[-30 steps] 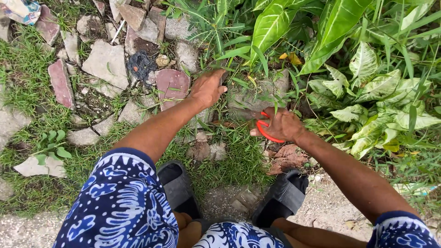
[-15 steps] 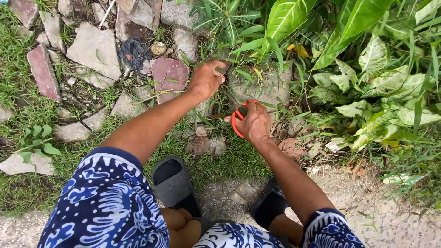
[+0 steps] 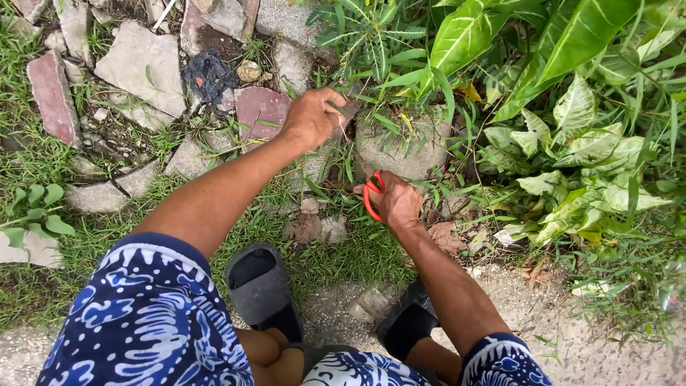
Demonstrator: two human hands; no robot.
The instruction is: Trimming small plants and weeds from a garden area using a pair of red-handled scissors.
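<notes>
Closed around the red handles of a pair of scissors point(image 3: 369, 198), the right hand point(image 3: 395, 201) sits low over the grass, fingers threaded through the loops; the blades are hidden by blades of grass and the hand itself, so how far they are parted cannot be told. Up and to the left of it, the left hand point(image 3: 309, 116) is curled shut on a tuft of thin grass stems point(image 3: 341, 114), pinching them between thumb and fingertips right where a reddish paving stone point(image 3: 262, 109) meets a rounded grey stone point(image 3: 402, 146). The scissors lie below that pinched tuft, near it but not touching the left hand, with the grey stone just above the right hand. Broad green and pale variegated leaves point(image 3: 572, 136) crowd the right side of the view. Broken flat stones point(image 3: 136, 66) set in grass fill the upper left, and a dark crumpled scrap point(image 3: 207, 71) lies among them. Two black sandals point(image 3: 259, 282) stand on the gravel edge below, between blue-and-white patterned sleeves point(image 3: 153, 314).
</notes>
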